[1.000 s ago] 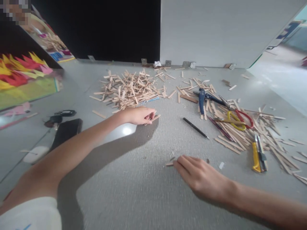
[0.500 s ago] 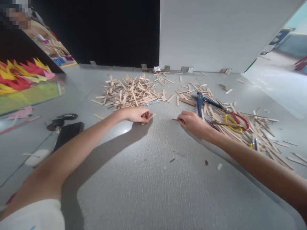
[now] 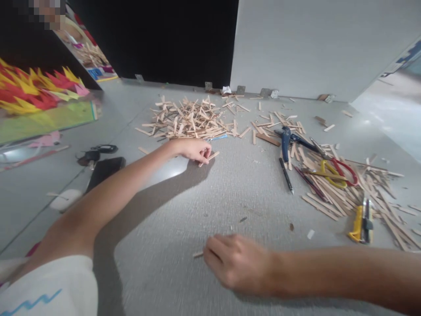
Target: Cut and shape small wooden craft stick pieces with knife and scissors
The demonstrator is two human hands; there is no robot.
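My left hand is closed in a pinch on a thin wooden stick, just in front of a loose heap of wooden sticks. Low in the view, my right hand is curled over the tabletop, slightly smeared by motion. The end of another wooden stick pokes out from its fingers on the left; the rest of that piece is hidden in the hand.
On the right lie blue-handled pliers, a black pen, red and yellow scissors, a yellow cutter and scattered sticks. Keys and a black phone rest on the left. Black and white panels stand behind.
My right hand has come down and left toward me, with the stick in it. That uncovers the pen and cutter. My left hand stays by the heap; the view has shifted a little.
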